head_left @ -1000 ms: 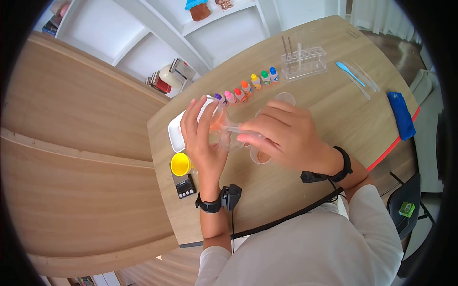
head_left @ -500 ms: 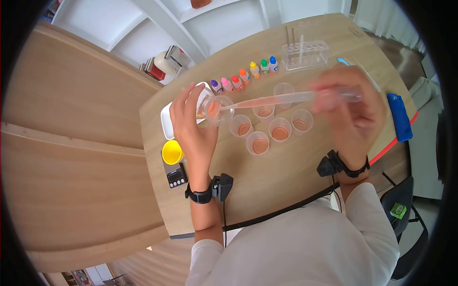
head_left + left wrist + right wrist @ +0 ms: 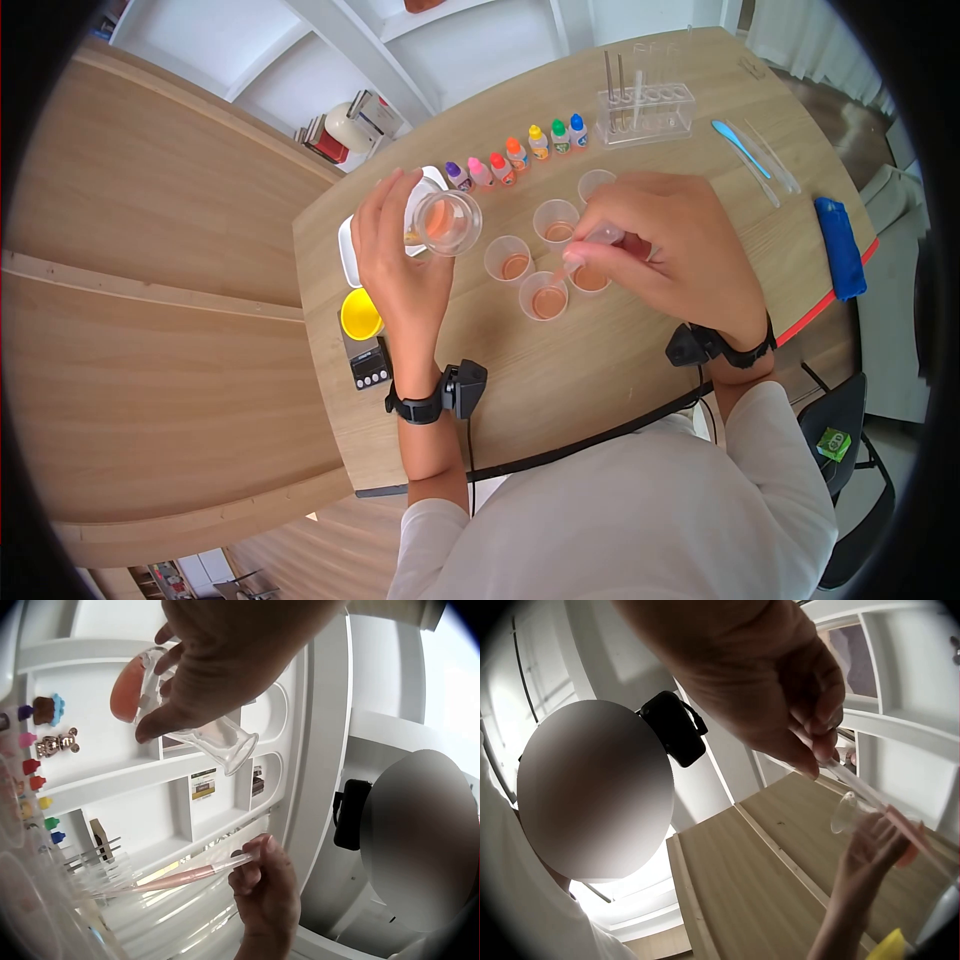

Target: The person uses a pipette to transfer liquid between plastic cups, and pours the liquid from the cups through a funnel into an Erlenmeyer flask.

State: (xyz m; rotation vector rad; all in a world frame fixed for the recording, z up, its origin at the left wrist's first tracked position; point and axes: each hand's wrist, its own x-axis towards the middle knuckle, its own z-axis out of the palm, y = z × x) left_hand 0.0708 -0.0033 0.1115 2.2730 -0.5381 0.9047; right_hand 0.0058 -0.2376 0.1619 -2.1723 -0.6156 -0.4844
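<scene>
Surface (image 3: pixel 540 395): pale wood, white shelving (image 3: pixel 495 65) behind.
Left end: white tray (image 3: pixel 347 262), yellow cup (image 3: pixel 362 314).
Left hand (image 3: pixel 402 268): curled round a clear flask (image 3: pixel 448 222) of orange liquid, raised off the surface.
Middle: clear cups (image 3: pixel 500 252), several holding shallow orange liquid.
Right hand (image 3: pixel 685 255): thumb and fingers pinch the filled pipette (image 3: pixel 176 880), angled down towards the cups.
Just changed: pipette gone from flask mouth to cups; drawing-up looks finished, dispensing likely in hand.

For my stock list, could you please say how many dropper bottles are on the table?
7 in a row, head view, left to right by cap: purple, pink, red, orange, yellow, green, and blue nearest the rack.
</scene>
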